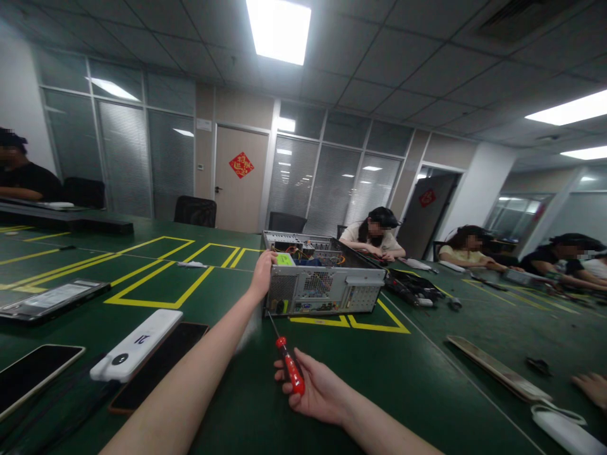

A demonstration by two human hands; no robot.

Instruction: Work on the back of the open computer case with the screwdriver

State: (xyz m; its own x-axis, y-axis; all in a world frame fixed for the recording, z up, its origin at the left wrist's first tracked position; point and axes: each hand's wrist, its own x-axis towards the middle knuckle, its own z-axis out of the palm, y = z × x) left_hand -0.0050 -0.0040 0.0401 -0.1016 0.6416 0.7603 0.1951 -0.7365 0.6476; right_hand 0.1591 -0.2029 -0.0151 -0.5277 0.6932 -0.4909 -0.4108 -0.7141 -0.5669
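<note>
Tightly curled, the fingers (283, 381) of the right hand (318, 393) wrap the red handle of a screwdriver (290, 366), palm up and closed around it, with the thin metal shaft slanting up and away towards the lower left corner of a computer case (327, 285). The tip ends just in front of that corner, though whether it touches the metal cannot be told. The left hand (263, 273) reaches further out on a straight arm. Its fingers hook over the case's upper left rear edge and clamp the corner, with the fingertips hidden behind the rim. The case stands upright with its rear panel facing the camera and its top side open, showing cables and a green label inside. It sits beyond both hands, near the middle of a green table (417, 385) marked with yellow tape lines (156, 279). To the left of the forearm lie a white oblong device (137, 344) resting on a dark phone (164, 366), another phone (33, 374) nearer the edge, and a flat grey slab (52, 297) further back. To the right lies a long pale strip (497, 374), and another person's hand (592, 387) shows at the frame's edge. Several people (374, 235) sit working along the far side. Behind them are glass partitions with blinds, a door (239, 202) bearing a red ornament, and bright ceiling panels (279, 28).
</note>
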